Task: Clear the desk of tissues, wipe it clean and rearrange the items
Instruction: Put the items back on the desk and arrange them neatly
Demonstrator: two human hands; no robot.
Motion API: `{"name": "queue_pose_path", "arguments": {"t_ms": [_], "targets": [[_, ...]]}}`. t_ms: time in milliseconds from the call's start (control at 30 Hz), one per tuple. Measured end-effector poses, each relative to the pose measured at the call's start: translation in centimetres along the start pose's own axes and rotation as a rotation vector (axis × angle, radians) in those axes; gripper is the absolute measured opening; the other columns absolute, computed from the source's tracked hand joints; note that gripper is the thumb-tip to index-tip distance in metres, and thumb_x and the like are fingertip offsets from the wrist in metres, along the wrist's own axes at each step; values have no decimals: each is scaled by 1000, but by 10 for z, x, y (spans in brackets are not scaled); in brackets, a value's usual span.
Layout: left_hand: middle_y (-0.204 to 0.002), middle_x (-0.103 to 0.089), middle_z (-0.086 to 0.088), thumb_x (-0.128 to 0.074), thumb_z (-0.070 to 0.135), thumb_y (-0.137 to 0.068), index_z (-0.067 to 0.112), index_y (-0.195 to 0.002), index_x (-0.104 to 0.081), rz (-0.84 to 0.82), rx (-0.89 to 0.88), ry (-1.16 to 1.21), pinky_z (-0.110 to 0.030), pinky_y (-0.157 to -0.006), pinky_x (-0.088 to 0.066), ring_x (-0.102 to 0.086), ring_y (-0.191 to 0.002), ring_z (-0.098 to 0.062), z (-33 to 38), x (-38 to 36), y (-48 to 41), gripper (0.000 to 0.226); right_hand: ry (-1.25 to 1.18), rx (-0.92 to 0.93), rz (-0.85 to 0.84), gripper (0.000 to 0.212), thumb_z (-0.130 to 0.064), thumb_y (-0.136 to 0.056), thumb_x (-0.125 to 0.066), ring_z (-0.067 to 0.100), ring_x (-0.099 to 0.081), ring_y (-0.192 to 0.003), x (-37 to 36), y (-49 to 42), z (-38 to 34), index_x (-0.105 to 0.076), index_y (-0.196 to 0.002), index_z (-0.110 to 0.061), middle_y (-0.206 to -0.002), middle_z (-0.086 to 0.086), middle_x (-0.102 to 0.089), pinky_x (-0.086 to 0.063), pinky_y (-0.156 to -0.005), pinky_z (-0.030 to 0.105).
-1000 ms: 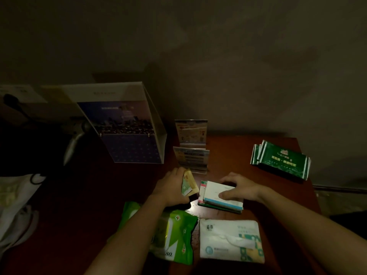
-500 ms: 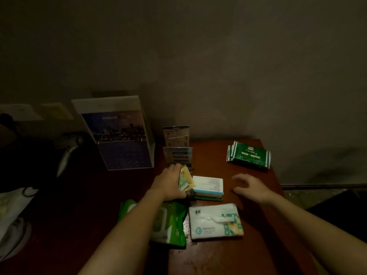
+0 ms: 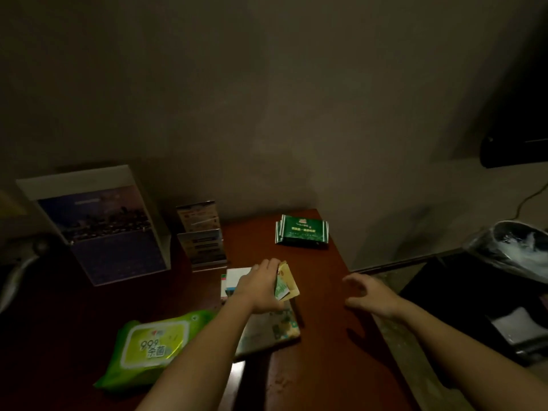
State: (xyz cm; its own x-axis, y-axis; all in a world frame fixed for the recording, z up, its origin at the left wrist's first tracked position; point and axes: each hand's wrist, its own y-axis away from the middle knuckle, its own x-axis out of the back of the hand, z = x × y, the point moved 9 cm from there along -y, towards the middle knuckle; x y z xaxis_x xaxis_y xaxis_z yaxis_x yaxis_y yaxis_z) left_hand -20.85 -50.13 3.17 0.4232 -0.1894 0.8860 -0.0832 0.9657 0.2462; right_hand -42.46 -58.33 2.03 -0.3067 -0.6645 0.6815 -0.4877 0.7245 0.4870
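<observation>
the left hand (image 3: 259,289) hung over the middle of the desk (image 3: 323,271). its fingers were curled round a few small sachets (image 3: 285,284), yellow and green, which stuck out of the grip toward the right edge. the right hand (image 3: 372,295) was above the right edge of the desk, well apart from the left. its fingers were loosely bent and spread, and it held nothing. partly under the left hand lay a small stack of boxes (image 3: 234,278), white on top. nearer the front edge was a soft tissue pack (image 3: 278,327), partly hidden by the forearm. a lime-green wet wipes pack (image 3: 148,348) lay flat toward the front edge, left of that forearm. at the far right corner sat a pile of dark green tissue packets (image 3: 302,232). along the back edge stood a desk calendar (image 3: 100,232), with two card stands (image 3: 204,247) beside it, one behind the other. off the desk to the right was a bin (image 3: 513,247) with a plastic liner.
</observation>
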Motion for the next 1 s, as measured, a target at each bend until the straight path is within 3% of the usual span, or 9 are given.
{"name": "queue_pose_path", "arguments": {"t_ms": [300, 567, 867, 1000], "targets": [[-133, -42, -2, -78, 36, -69, 22, -139, -28, -75, 108, -47, -43, -98, -43, -42, -120, -22, 60, -52, -63, 87, 141, 116, -160, 65, -32, -81, -73, 14, -42, -127, 23, -45, 55, -42, -138, -26, -140, 0, -42, -40, -99, 25], [-132, -43, -6, -79, 35, -69, 18, -135, -30, -113, 207, -123, -42, -95, -44, -43, -118, -25, 37, -64, -99, 84, 246, 299, -248, 65, -30, -82, -73, 16, -42, -126, 21, -112, 35, -42, -138, -21, -138, 1, -44, -38, -105, 30], [-133, -41, -6, -79, 39, -69, 17, -136, -30, -217, 173, -216, -42, -89, -44, -42, -119, -27, 12, -92, -134, 86, 259, 346, -280, 63, -31, -81, -72, 14, -38, -125, -4, -143, 41, -43, -136, -27, -133, -3, -43, -35, -105, 29], [-134, -40, -8, -78, 41, -69, 15, -136, -30, -199, 205, -217, -41, -95, -38, -40, -120, -28, -1, -93, -133, 86, 265, 352, -258, 63, -31, -81, -72, 16, -36, -125, -9, -149, 40, -43, -137, -25, -132, -3, -43, -33, -104, 28]]}}
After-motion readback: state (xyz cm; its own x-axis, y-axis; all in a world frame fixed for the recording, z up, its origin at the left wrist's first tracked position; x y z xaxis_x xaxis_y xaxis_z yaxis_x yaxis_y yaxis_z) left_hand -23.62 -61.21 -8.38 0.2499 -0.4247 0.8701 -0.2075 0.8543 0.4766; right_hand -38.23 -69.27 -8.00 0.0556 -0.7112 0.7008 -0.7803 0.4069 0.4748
